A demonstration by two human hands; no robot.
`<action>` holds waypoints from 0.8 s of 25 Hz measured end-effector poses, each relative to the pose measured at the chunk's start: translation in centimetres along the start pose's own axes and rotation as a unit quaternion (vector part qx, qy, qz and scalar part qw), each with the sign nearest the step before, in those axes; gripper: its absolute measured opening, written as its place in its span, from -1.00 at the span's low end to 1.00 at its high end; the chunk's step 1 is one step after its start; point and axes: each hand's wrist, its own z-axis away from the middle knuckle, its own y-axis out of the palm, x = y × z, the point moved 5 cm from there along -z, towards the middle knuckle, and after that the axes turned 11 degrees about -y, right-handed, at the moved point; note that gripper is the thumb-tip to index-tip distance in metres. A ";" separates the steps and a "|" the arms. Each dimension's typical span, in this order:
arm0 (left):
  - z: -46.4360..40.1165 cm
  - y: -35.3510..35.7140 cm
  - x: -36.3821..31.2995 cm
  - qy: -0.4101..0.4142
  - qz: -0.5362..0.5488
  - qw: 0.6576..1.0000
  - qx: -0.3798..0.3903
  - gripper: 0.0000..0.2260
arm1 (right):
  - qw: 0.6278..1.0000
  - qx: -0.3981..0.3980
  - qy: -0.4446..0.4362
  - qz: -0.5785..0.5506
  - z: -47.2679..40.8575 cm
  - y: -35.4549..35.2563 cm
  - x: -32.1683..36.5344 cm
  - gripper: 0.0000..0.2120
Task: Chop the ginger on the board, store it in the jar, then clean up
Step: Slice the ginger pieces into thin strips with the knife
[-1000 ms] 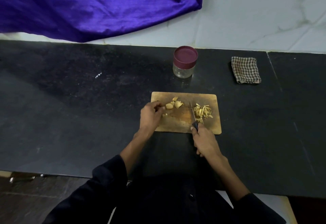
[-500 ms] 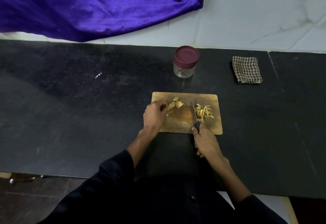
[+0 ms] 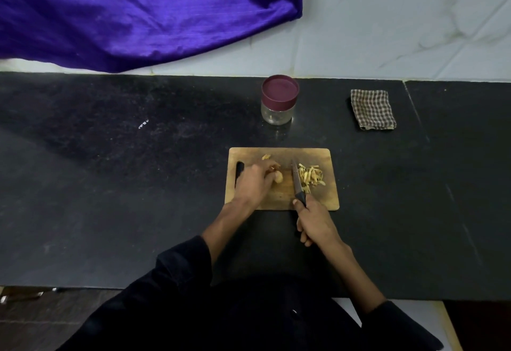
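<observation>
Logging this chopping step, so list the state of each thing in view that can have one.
Jar: lid on, nearly empty.
Cloth: folded, lying flat.
Cutting board: flat on the counter.
Ginger chunk: uncut, under the left hand.
Ginger strips: cut, piled right of the blade.
Knife: gripped by the right hand.

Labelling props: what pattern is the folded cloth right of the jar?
Brown-and-cream checked cloth, clearest in the head view.

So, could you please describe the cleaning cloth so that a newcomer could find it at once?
Start at the black countertop, then look past the wooden chopping board to the far right, beside the lidded jar. The cloth lies folded flat there, alone; its brown-and-white check pattern sets it apart.
</observation>
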 end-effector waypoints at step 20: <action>0.0 2.0 -0.3 0.025 -0.091 0.995 0.017 -0.72 | 0.987 0.001 0.046 -0.156 1.8 0.6 -2.0 -0.66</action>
